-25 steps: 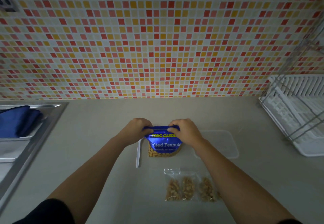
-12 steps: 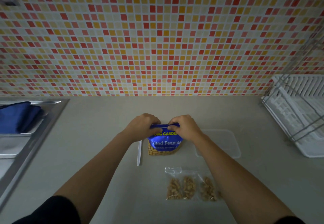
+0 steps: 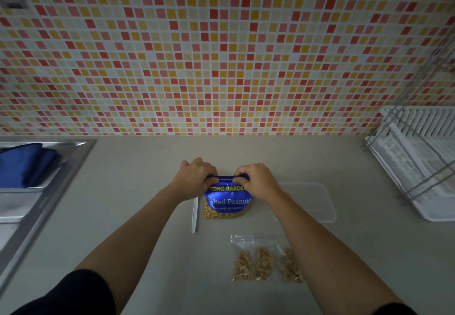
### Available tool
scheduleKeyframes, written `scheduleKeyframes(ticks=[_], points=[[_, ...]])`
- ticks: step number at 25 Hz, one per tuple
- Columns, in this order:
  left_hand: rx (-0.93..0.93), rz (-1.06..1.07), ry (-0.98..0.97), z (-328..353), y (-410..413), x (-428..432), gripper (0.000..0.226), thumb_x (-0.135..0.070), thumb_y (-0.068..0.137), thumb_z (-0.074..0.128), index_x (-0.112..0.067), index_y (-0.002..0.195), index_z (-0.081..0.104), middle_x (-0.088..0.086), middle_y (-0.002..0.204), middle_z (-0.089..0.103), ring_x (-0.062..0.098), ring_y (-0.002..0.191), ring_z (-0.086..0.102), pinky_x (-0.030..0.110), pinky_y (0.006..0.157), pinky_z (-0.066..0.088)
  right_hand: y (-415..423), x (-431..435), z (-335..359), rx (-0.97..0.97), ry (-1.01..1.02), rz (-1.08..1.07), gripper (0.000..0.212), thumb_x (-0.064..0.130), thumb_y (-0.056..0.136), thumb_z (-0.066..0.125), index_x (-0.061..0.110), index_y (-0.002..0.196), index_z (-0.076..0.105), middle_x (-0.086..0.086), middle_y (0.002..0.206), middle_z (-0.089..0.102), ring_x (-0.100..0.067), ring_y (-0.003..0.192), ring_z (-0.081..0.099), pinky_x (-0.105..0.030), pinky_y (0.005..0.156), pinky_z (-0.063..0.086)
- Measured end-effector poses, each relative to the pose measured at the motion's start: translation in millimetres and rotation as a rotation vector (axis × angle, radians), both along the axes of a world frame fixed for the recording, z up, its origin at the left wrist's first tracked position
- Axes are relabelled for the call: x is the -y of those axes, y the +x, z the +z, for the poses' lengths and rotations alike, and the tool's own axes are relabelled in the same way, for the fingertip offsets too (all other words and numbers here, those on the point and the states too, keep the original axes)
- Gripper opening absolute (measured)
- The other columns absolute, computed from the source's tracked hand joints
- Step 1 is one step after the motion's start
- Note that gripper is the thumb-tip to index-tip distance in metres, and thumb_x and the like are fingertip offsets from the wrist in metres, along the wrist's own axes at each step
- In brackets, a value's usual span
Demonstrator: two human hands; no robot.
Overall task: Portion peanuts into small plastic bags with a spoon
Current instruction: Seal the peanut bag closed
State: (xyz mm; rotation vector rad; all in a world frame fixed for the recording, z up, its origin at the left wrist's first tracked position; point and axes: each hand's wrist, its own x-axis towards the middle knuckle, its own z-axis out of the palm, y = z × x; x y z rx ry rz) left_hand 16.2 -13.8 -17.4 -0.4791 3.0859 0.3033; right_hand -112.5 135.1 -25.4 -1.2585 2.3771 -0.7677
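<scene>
Fingers of both our hands curl over the top edge of the blue foil pouch of salted peanuts (image 3: 227,201), which stands on the pale grey countertop (image 3: 147,167): our left hand (image 3: 197,178) pinches the pouch's left top corner and our right hand (image 3: 256,181) pinches its right top corner, knuckles towards us, with a short strip of the rim showing between them. We cannot tell whether the pouch mouth is sealed or parted. Just left of the pouch lies the slim white plastic spoon (image 3: 195,213), parallel to its side edge and not touching it. Nearer to us than the pouch, the small clear plastic bags (image 3: 256,263) lie flat with three heaps of peanuts inside, the rightmost close against our right forearm. Right of the pouch sits a clear, rounded rectangular plastic lid (image 3: 312,201), and farther right a white dish rack (image 3: 418,162) fills the counter's edge. Far left of the pouch, the steel sink (image 3: 44,191) holds a folded blue cloth (image 3: 24,164). Open counter stretches behind the pouch up to the red, orange and cream mosaic tiled wall (image 3: 221,56), and also between the spoon and the sink rim.
</scene>
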Motion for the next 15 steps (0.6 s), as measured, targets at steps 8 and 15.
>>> scheduleKeyframes(ticks=[8, 15], points=[[-0.008, 0.035, 0.022, -0.7, 25.1, 20.1, 0.027, -0.033, 0.094, 0.044, -0.016, 0.11, 0.059, 0.002, 0.108, 0.064, 0.018, 0.102, 0.052, 0.031, 0.083, 0.035, -1.7, -1.5, 1.7, -0.021, 0.009, 0.02, 0.018, 0.025, 0.085, 0.064, 0.014, 0.097, 0.071, -0.008, 0.094, 0.072, -0.021, 0.086, 0.064, -0.027, 0.069, 0.046], [-0.154, -0.09, 0.121, -11.3, 29.6, 22.2, 0.026, -0.018, 0.092, 0.054, -0.005, 0.111, 0.064, 0.015, 0.102, 0.069, 0.025, 0.095, 0.062, 0.024, 0.078, 0.043, -27.9, -27.9, 5.4, -0.091, 0.083, 0.108, 0.021, 0.02, 0.086, 0.059, 0.018, 0.104, 0.07, -0.005, 0.099, 0.073, -0.02, 0.091, 0.064, -0.032, 0.082, 0.05]])
